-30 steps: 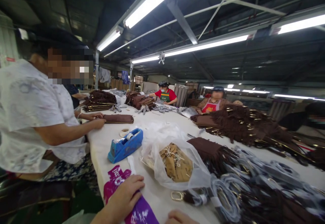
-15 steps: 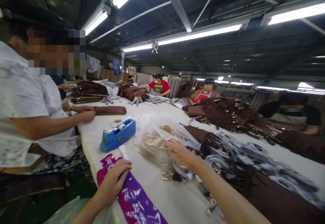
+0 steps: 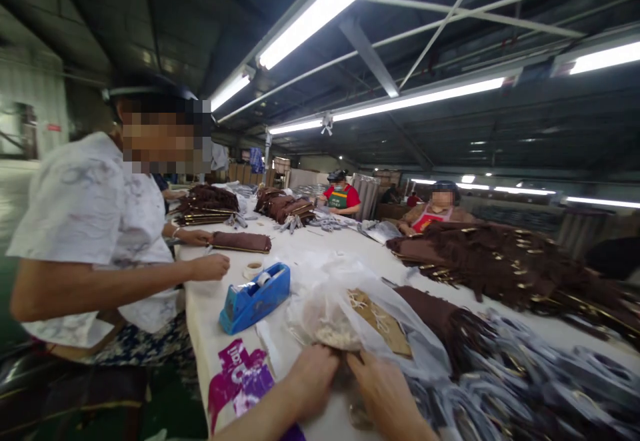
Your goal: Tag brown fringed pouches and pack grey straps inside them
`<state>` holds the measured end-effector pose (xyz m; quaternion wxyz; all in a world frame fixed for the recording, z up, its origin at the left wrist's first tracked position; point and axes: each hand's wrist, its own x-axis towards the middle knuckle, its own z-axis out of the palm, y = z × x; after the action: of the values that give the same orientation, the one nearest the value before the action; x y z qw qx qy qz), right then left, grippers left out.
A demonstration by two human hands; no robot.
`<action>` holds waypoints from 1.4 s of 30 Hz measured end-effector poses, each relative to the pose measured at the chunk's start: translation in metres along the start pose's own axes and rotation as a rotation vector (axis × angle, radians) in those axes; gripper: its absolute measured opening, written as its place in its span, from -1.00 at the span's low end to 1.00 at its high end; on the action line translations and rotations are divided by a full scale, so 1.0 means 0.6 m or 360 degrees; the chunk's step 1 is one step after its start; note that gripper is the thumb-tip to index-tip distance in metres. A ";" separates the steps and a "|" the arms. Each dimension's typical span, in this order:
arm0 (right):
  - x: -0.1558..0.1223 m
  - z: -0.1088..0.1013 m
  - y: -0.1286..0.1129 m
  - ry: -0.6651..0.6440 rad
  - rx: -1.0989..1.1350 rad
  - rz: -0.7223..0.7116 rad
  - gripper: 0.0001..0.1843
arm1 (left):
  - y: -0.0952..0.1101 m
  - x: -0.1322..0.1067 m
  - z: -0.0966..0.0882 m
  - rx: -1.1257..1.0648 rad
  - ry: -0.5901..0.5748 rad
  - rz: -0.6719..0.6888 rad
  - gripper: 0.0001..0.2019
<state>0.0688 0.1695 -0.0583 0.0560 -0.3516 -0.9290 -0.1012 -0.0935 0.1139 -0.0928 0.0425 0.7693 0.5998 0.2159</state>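
Note:
A clear plastic bag (image 3: 320, 294) lies on the white table, with small off-white pieces (image 3: 333, 327) in it. Against it sits a brown cardboard piece (image 3: 383, 324) with white writing. My left hand (image 3: 313, 377) is closed at the bag's near edge, its fingers curled under the plastic. Close beside it, my right hand (image 3: 383, 387) pinches the same edge, thumb side toward the left hand. Beneath my left forearm is a purple printed plastic strip (image 3: 240, 374). The fingertips of both hands are partly hidden.
A blue tape dispenser (image 3: 255, 297) and a tape roll (image 3: 253, 269) stand left of the bag. Grey straps with metal clips (image 3: 500, 374) and brown fringed pieces (image 3: 480, 254) pile up on the right. A co-worker (image 3: 100, 227) sits at left, hands by a brown piece (image 3: 243, 241).
My left hand has left the purple strip and moved right to the bag. My right hand has drawn down beside it. The view has shifted left, and the co-worker's near hand has moved off the brown piece.

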 end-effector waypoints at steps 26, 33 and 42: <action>-0.062 0.045 -0.104 0.0490 0.0016 -0.0679 -0.88 | -0.036 0.011 -0.023 -0.0344 0.0285 -0.0014 -0.59; -0.110 -0.004 -0.033 0.0284 0.0946 0.0055 -0.77 | -0.074 0.006 -0.019 -0.0498 0.0167 -0.0124 -0.65; -0.085 0.011 -0.041 0.0271 0.1153 0.0355 -0.93 | -0.080 0.007 -0.017 -0.0584 0.0165 -0.0154 -0.72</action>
<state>0.0904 0.1202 -0.0771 0.2640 -0.3983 -0.8526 0.2113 -0.1403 0.1293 -0.0978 0.1613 0.7068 0.5880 0.3588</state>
